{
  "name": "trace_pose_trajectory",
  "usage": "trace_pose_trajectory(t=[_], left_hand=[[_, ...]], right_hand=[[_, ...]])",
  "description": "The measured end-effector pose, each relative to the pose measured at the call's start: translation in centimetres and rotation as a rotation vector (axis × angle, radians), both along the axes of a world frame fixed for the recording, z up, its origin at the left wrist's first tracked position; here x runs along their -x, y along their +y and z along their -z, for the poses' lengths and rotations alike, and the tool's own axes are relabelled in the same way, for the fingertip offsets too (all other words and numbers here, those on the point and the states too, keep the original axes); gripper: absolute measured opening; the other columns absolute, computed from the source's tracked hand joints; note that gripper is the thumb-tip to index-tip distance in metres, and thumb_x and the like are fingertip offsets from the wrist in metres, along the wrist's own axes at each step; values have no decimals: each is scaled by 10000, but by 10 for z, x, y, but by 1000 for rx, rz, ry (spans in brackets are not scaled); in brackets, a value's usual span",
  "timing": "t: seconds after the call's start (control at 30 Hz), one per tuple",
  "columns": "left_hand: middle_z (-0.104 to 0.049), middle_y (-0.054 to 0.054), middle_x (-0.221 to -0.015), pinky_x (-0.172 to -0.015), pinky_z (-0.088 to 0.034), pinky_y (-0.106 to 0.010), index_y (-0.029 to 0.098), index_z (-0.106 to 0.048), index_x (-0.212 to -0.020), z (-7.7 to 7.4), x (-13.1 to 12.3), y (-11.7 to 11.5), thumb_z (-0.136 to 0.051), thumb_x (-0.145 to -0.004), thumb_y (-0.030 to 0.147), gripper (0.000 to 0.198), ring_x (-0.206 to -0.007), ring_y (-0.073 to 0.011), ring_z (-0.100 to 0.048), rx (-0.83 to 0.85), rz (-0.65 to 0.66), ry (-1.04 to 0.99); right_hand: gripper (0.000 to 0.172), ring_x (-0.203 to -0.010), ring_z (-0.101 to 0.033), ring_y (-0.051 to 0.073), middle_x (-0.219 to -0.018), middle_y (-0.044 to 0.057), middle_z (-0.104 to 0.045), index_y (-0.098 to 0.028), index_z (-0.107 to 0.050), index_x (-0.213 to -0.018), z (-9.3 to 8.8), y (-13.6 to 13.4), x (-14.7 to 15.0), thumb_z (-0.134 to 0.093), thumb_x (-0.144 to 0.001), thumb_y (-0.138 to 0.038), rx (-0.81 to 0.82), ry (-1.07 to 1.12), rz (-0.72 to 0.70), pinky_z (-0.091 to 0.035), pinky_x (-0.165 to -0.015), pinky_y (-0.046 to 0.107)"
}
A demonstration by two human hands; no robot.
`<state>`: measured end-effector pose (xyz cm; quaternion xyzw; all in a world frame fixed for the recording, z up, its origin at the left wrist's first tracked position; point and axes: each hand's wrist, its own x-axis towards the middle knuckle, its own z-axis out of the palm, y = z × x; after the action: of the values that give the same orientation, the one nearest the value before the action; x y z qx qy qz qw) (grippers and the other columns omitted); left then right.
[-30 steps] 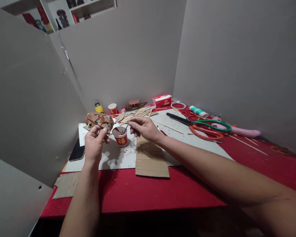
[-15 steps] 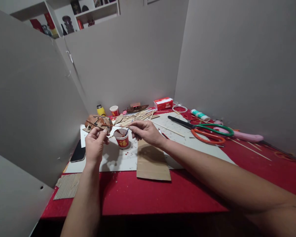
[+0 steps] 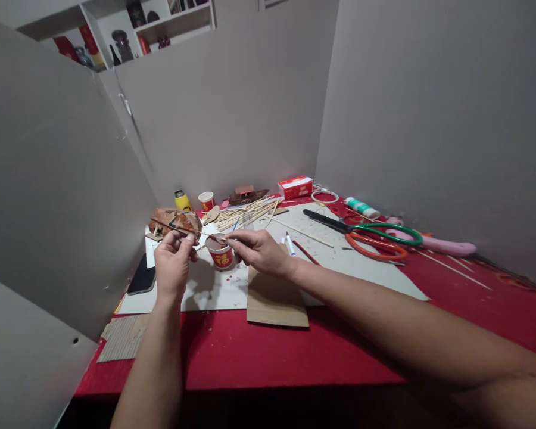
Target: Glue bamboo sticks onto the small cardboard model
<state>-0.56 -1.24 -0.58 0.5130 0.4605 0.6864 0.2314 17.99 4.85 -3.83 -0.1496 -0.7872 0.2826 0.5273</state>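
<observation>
Pinching a thin stick (image 3: pixel 202 233) between finger and thumb of the left hand (image 3: pixel 173 265), level above the paper cup (image 3: pixel 222 257). Gripping a small brush (image 3: pixel 222 238), mostly hidden, in the right hand (image 3: pixel 259 252), tip at the stick. Seemingly partway: stick darkened toward 9 o'clock, and a pile of bare sticks (image 3: pixel 245 212) lying at 1 o'clock of the cup. In the cup, brown liquid, likely paint. In the second cup (image 3: pixel 206 200) at 12 o'clock, contents unseen.
</observation>
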Motion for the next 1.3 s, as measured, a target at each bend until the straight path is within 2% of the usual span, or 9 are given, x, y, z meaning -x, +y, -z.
trace_pose_trajectory(t=[0.37,0.57,0.77,0.93,1.07,1.3], left_hand=[[-625,24,-622,-456,-405,-193,160,-601,-726,-2,-2,-1,-745,-717,348,237,-447,-64,-503,4,-2,-17],[-643,18,-654,-452,-403,-188,159,-593,-723,-1,1,1,-763,-688,358,264,-443,-59,-510,8,-23,-69],[-632,26,-626,-463,-411,-188,159,-588,-721,-1,0,1,-765,-697,352,262,-445,-63,-516,7,-12,-52],[-642,25,-631,-451,-404,-187,153,-603,-730,-2,0,1,-772,-681,340,257,-438,-64,-516,2,-15,-72],[-640,28,-638,-456,-407,-182,150,-621,-757,-3,-1,1,-779,-684,337,256,-451,-60,-515,1,-7,-75],[-637,29,-638,-460,-425,-190,161,-614,-750,-4,-2,0,-763,-678,312,224,-452,-64,-511,-8,-6,-72]], right_hand=[[249,-779,-695,147,-934,83,-754,-149,-711,-1052,4,-3,2,-515,-948,-260,-82,-1,63,-532,-676,256],[271,-747,-696,142,-937,74,-769,-161,-715,-1085,9,-3,2,-502,-955,-267,-119,-84,70,-532,-681,253],[273,-903,-729,176,-1069,102,-767,-164,-716,-1099,8,-2,3,-511,-952,-268,-128,-20,118,-557,-796,289],[279,-817,-725,144,-1021,76,-776,-169,-714,-1111,8,-5,4,-509,-969,-293,-169,-64,93,-550,-737,261],[278,-860,-728,158,-1032,86,-775,-160,-713,-1110,9,-4,4,-507,-971,-284,-162,-62,137,-551,-777,280],[266,-841,-735,148,-1062,73,-773,-191,-713,-1135,10,-4,5,-521,-972,-277,-208,-93,155,-559,-747,266]])
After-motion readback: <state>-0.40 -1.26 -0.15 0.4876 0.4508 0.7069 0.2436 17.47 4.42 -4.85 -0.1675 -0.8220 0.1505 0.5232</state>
